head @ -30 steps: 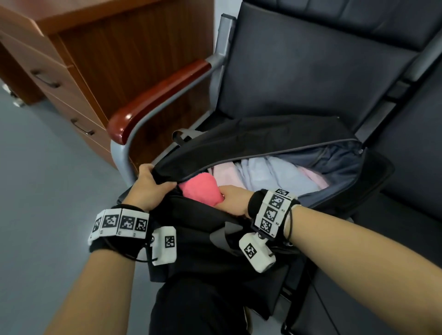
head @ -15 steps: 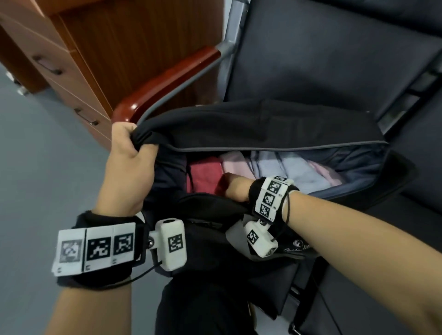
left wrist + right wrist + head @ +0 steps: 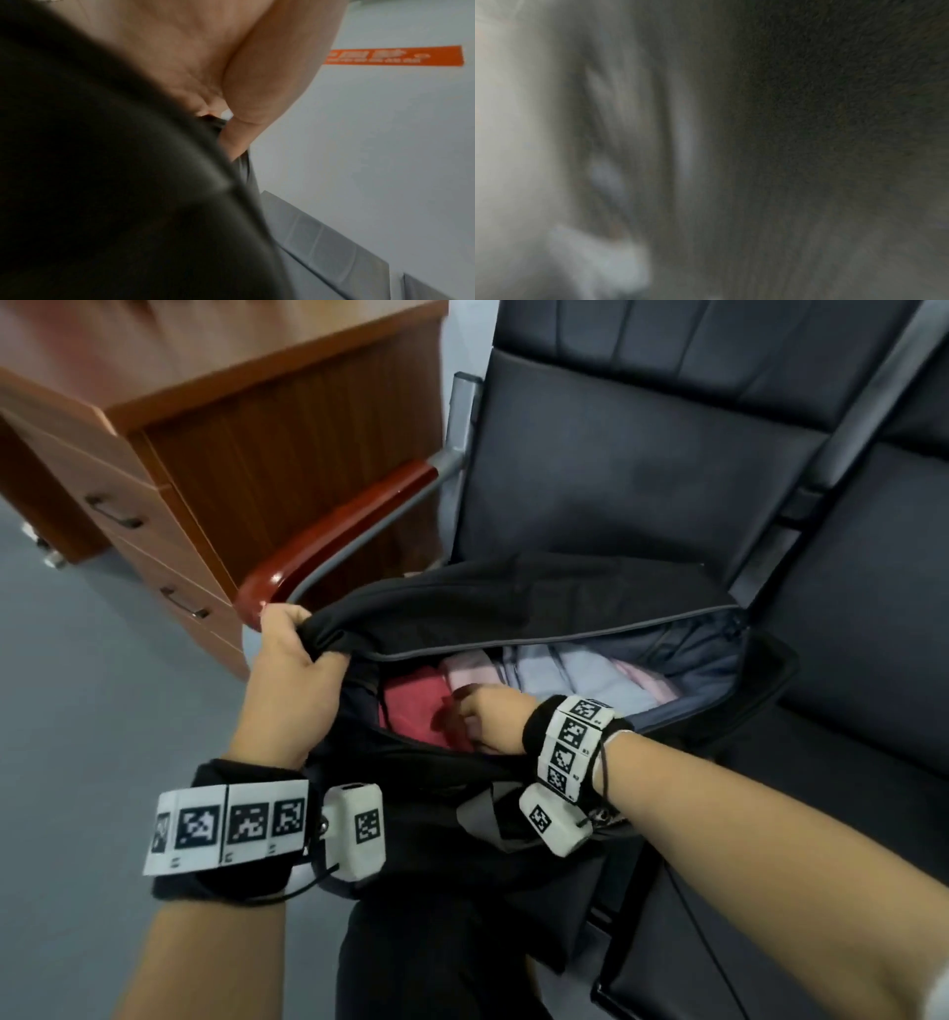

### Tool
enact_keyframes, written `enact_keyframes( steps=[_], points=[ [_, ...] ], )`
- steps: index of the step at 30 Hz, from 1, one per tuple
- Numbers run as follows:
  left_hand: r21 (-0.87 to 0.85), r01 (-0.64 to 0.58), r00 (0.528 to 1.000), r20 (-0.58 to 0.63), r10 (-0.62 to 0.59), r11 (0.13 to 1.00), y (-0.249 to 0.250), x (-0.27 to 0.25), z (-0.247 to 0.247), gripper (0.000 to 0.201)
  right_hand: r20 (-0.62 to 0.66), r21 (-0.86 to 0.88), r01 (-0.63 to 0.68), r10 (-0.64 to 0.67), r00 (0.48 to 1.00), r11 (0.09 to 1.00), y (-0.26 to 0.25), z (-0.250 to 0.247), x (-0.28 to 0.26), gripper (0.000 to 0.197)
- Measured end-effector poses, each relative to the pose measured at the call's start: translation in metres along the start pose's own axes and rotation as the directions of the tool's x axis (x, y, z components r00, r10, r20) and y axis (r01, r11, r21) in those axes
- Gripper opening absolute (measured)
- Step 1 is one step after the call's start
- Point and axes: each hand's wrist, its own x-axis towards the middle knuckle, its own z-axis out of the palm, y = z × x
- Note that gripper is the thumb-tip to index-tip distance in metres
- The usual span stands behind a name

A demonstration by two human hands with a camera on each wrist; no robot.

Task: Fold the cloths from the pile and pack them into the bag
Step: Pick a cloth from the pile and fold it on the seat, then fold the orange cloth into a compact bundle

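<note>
A black bag (image 3: 539, 608) lies open on the dark seat (image 3: 642, 469) of a chair, its mouth holding a red cloth (image 3: 411, 706) at the left end and pale pink and light blue cloths (image 3: 565, 672) folded beside it. Your left hand (image 3: 287, 680) has its fingers (image 3: 280, 616) curled round the bag's upper flap, gripping the black fabric and holding it raised; the left wrist view shows the thumb pressed into that same fabric. Your right hand (image 3: 488, 719) reaches into the opening and rests on the red cloth; whether its fingers are curled or straight cannot be told, and the right wrist view is only blur. A red-padded armrest (image 3: 339, 536) and a wooden drawer cabinet (image 3: 195, 428) stand to the left.
</note>
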Motion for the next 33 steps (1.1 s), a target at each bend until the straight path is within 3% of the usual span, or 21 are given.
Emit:
enact_keyframes(
  steps=[2,5,9,11,14,16,18,22,24,27,31,33],
  points=[
    [0.131,-0.001,0.998,0.058,-0.007,0.991,0.007,-0.008,0.004,0.034,-0.171,0.031,0.009,-0.004,0.985,0.999,0.003,-0.021,-0.035,0.037],
    [0.356,-0.128,0.987,0.136,0.084,0.926,0.03,-0.033,0.024,0.06,-0.374,0.116,-0.01,0.053,0.926,0.993,0.021,-0.041,-0.113,0.032],
    [0.341,-0.33,0.936,0.243,0.256,0.881,0.078,-0.093,0.09,0.057,-0.458,0.198,-0.133,0.211,0.864,0.971,0.063,-0.029,-0.231,0.031],
    [0.244,-0.434,0.863,0.39,0.322,0.867,0.102,-0.134,0.137,0.047,-0.473,0.241,-0.214,0.307,0.826,0.947,0.09,-0.011,-0.291,0.032],
    [0.091,-0.546,0.69,0.613,0.385,0.833,0.129,-0.205,0.215,0.034,-0.459,0.355,-0.342,0.481,0.747,0.87,0.137,0.029,-0.383,0.034],
    [0.049,-0.57,0.576,0.735,0.357,0.82,0.142,-0.252,0.262,0.027,-0.423,0.393,-0.43,0.575,0.7,0.813,0.168,0.057,-0.438,0.035],
    [0.023,-0.589,0.479,0.815,0.326,0.808,0.151,-0.297,0.308,0.021,-0.388,0.403,-0.517,0.653,0.65,0.755,0.199,0.085,-0.492,0.038],
    [-0.027,-0.599,0.35,0.89,0.292,0.8,0.165,-0.381,0.386,0.024,-0.364,0.408,-0.618,0.741,0.565,0.672,0.258,0.132,-0.577,0.039],
    [-0.026,-0.578,0.312,0.917,0.25,0.816,0.167,-0.418,0.416,0.024,-0.356,0.313,-0.679,0.745,0.564,0.664,0.28,0.153,-0.606,0.042],
    [-0.001,-0.552,0.258,0.951,0.172,0.834,0.165,-0.465,0.452,0.02,-0.378,0.152,-0.681,0.679,0.63,0.717,0.301,0.175,-0.634,0.042],
    [0.026,-0.564,0.178,0.98,0.091,0.825,0.149,-0.506,0.488,0.017,-0.343,0.275,-0.505,0.574,0.743,0.818,0.317,0.196,-0.644,0.032],
    [0.044,-0.54,0.16,0.986,0.052,0.84,0.14,-0.52,0.496,0.011,-0.341,0.27,-0.512,0.578,0.741,0.816,0.324,0.203,-0.644,0.03]
  ],
)
